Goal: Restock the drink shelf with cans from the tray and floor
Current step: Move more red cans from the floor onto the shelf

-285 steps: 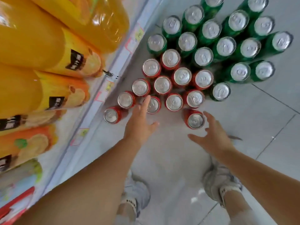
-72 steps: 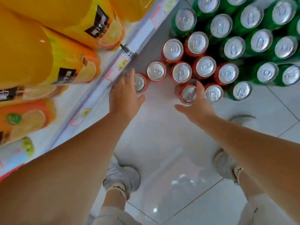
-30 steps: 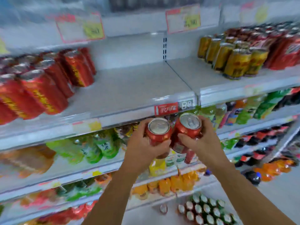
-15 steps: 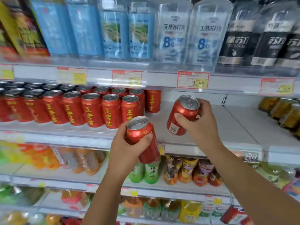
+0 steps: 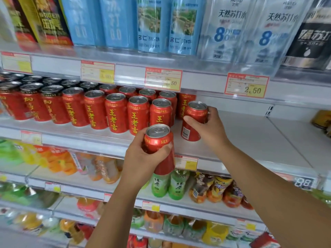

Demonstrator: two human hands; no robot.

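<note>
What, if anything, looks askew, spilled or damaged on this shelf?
Nothing stands out. The shelved cans stand upright; only the near can in the left hand and the far can in the right hand tilt.

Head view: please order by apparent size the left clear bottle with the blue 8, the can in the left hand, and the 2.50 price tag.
1. clear bottle, although the frame cuts its top.
2. can in the left hand; nearness enlarges it.
3. price tag.

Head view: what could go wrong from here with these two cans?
The right hand holds the right can tilted, close beside the shelved red cans; it might knock the nearest one. The left hand holds the left can out past the shelf edge, so a slip would likely drop it.
</note>
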